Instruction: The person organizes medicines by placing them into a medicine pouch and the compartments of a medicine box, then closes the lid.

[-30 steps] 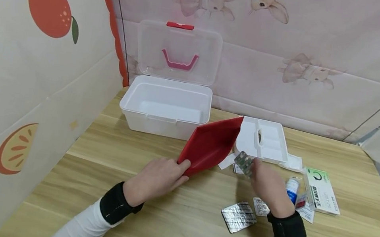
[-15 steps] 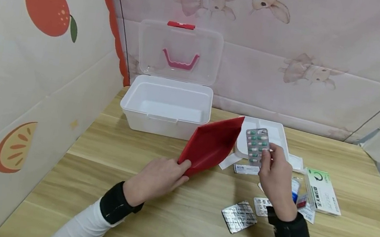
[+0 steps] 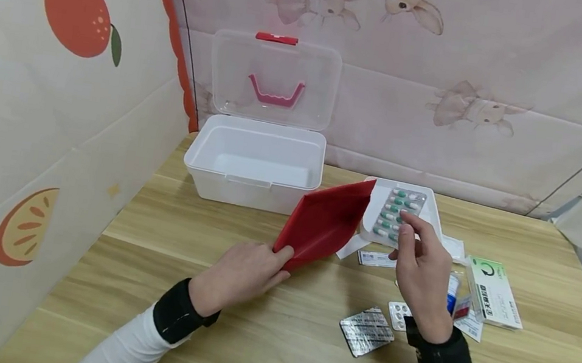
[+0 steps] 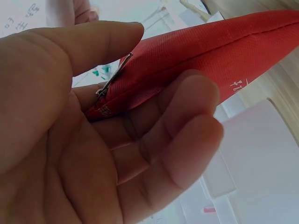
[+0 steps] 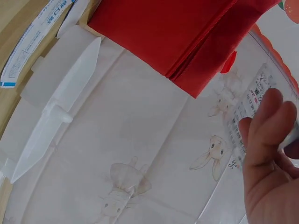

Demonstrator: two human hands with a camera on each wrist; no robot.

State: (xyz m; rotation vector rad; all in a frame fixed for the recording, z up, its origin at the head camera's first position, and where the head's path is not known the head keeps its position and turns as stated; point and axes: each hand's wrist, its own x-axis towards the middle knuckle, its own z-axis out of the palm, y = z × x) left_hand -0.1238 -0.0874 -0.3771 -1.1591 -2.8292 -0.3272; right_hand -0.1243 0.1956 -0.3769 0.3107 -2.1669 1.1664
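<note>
My left hand grips the lower corner of a red zippered pouch, which it holds up off the table, tilted. In the left wrist view the pouch's metal zipper pull shows near the thumb. My right hand pinches a blister pack of green-and-white capsules, capsule side facing me, above a white divided tray. The printed foil back of the capsule blister pack shows in the right wrist view. To the right of the pouch, the right hand and blister pack are apart from it.
An open white box with a clear lid stands at the back. A silver blister pack, a smaller blister pack, a blue-and-white bottle, a green-and-white medicine box and a narrow printed packet lie on the table.
My right hand has turned the capsule blister pack from a low, edge-on pose to upright with its capsules showing, then tilted it rightward. The left hand and pouch have hardly moved.
</note>
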